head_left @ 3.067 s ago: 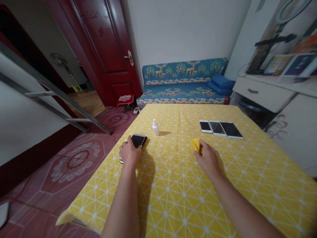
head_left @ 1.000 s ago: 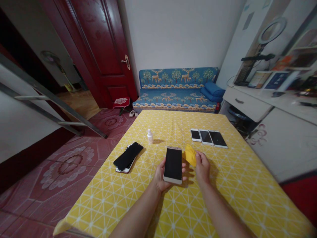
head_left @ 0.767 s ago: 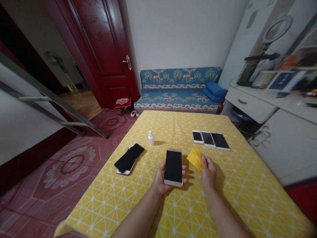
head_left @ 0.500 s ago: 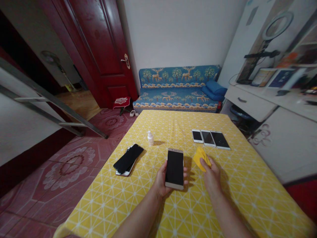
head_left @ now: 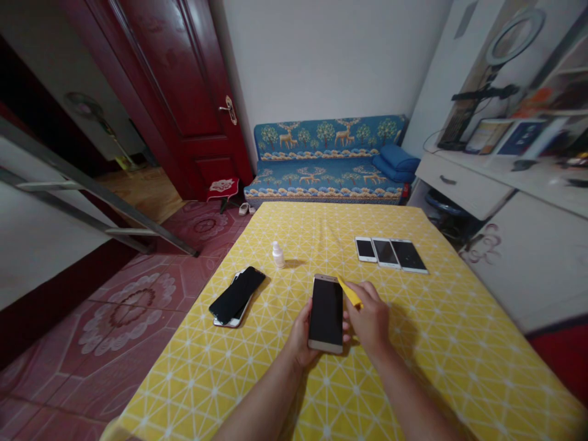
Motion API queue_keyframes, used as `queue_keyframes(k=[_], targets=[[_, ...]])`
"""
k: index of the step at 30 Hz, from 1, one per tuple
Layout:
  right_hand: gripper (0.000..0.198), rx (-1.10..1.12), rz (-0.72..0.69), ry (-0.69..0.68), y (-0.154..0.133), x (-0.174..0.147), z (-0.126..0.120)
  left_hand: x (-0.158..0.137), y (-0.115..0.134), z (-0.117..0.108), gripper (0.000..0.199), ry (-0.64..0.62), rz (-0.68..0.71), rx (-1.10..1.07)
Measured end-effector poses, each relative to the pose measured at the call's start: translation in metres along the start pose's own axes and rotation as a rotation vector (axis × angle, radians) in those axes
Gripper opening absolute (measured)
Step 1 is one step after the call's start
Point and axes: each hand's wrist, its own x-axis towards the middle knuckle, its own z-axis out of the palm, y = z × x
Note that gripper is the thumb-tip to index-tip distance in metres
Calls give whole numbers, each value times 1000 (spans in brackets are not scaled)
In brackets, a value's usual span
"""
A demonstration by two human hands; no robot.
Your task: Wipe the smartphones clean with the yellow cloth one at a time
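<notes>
A gold smartphone (head_left: 326, 315) with a dark screen lies face up in my left hand (head_left: 301, 334), whose fingers wrap round its back and show at the right edge. My right hand (head_left: 371, 318) is closed on a yellow cloth (head_left: 350, 293), held at the phone's upper right corner. Part of the cloth is hidden by the fingers. To the left, a black smartphone (head_left: 237, 295) rests crosswise on a white-edged phone (head_left: 229, 322). Beyond them stands a small white bottle (head_left: 278, 256).
Three white phones lie side by side at the table's far right, the largest (head_left: 408, 255) outermost. A yellow patterned tablecloth (head_left: 257, 380) covers the table. Behind it is a blue sofa (head_left: 316, 174); a white cabinet (head_left: 528, 245) stands right, a metal ladder (head_left: 105, 196) left.
My right hand has moved left with the yellow cloth, from beside the gold smartphone to its upper right corner. My left hand still holds the phone; the view has shifted slightly.
</notes>
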Motion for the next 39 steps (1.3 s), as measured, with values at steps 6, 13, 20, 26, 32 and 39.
queue_keyframes(k=[6, 13, 20, 26, 32, 39], targets=[[58, -23, 20, -76, -5, -5, 5, 4, 0, -7, 56, 69, -2, -32], [59, -10, -102, -73, -20, 5, 11, 5, -2, -7, 42, 245, 20, -11], [59, 82, -167, -101, -37, 10, 23, 5, -3, -6, 40, 234, 28, 1], [61, 103, -115, -114, -14, 8, 18, 2, 0, -3, 46, 241, 42, 6], [61, 43, -35, -88, -2, 5, 9, 3, 0, -2, 55, 149, 6, 1], [57, 119, -171, -118, -34, 8, 22, 3, -3, -1, 41, 324, 53, 27]])
